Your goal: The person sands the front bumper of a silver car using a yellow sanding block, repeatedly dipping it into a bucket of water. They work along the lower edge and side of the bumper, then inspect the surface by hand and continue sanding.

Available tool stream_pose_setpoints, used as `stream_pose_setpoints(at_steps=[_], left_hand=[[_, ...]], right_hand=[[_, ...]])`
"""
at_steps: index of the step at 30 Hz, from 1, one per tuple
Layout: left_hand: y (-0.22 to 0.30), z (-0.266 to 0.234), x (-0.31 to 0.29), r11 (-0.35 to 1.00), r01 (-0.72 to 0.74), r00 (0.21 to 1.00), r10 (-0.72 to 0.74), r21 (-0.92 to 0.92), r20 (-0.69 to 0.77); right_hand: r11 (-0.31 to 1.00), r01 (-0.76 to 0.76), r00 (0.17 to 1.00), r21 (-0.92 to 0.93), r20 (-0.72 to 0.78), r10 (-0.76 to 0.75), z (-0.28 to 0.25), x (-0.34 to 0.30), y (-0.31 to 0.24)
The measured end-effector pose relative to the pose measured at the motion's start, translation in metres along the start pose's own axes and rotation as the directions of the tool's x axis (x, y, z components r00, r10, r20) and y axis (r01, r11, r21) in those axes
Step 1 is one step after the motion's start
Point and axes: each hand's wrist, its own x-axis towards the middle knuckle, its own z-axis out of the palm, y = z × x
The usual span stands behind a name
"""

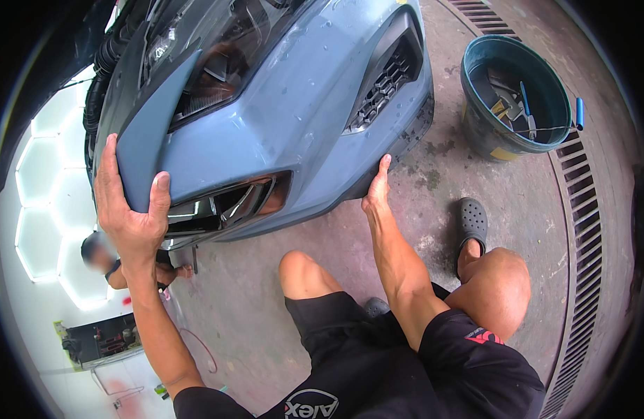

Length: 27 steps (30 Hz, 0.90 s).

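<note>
A blue-grey car bumper (294, 119), dotted with water drops, spans the upper middle at a slant. My left hand (133, 209) grips its left end, the thumb on the outer face and the fingers spread along the edge. At the bumper's lower edge is my right hand (378, 185); its thumb points up along the outside and the other fingers are mostly hidden beneath. A dark lamp (227, 206) sits in the bumper near my left thumb. Above it is a headlight (220, 73), and a black honeycomb vent (390, 77) lies farther right.
A dark green bucket (507, 150) holding water and blue-handled tools stands at the right. Beside it, a metal drain grate (580, 279) curves along the wet concrete floor (245, 293). Another person (116, 269) is low at the left, before a wall with hexagonal lights (42, 174).
</note>
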Motion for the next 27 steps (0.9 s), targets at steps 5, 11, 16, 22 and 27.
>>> stream_pose_setpoints(at_steps=[5, 11, 16, 22, 27], left_hand=[[0.0, 0.001, 0.002, 0.998, -0.056, 0.998, 0.056, 0.016, 0.0], [0.002, -0.003, 0.005, 0.999, -0.047, 0.999, 0.046, 0.014, 0.021], [0.005, -0.01, 0.001, 1.0, 0.0, 0.998, -0.001, 0.02, 0.055], [0.01, -0.004, 0.007, 1.0, -0.015, 0.999, 0.015, 0.005, 0.05], [0.005, -0.007, 0.002, 1.0, -0.025, 0.998, 0.025, 0.004, 0.049]], right_hand=[[0.999, -0.025, 0.999, -0.022, 0.027, 0.026, -0.006, 0.007, -0.003], [1.0, -0.003, 1.0, 0.013, -0.007, 0.003, 0.006, -0.01, -0.014], [0.999, -0.041, 0.996, 0.009, -0.082, 0.041, 0.007, -0.02, -0.012], [1.0, -0.013, 0.996, 0.011, -0.088, 0.014, -0.002, -0.001, -0.012], [0.998, -0.059, 0.99, 0.016, -0.127, 0.06, 0.001, -0.007, -0.009]])
